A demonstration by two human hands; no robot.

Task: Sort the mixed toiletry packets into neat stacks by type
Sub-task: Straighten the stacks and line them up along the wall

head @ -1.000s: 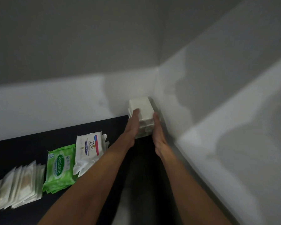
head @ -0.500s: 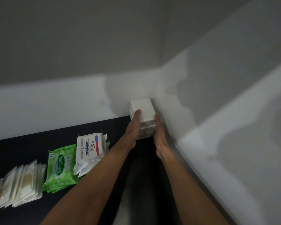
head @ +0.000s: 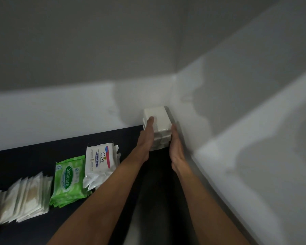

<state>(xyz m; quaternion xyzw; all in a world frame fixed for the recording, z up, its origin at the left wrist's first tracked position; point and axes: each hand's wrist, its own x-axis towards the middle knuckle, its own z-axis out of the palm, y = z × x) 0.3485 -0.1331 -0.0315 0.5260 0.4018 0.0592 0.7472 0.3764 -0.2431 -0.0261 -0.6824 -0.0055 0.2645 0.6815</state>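
Head view: my left hand (head: 146, 140) and right hand (head: 177, 150) press straight fingers (head: 149, 125) against opposite sides of the white stack (head: 159, 121), at twelve o'clock in the counter (head: 25, 161) corner. Toward eight o'clock lie Dove "Fresh Red" packets (head: 100, 160) and green Sanicare packets (head: 69, 179).

Only one view is given, head-mounted, aimed forward and down at the desk (head: 34, 156) corner, hands (head: 146, 138) seen close.

Dark, near-black flat counter (head: 25, 160) runs along a plain white back wall (head: 51, 112), meeting a second white side wall (head: 245, 156) in the corner, shadows falling across both.
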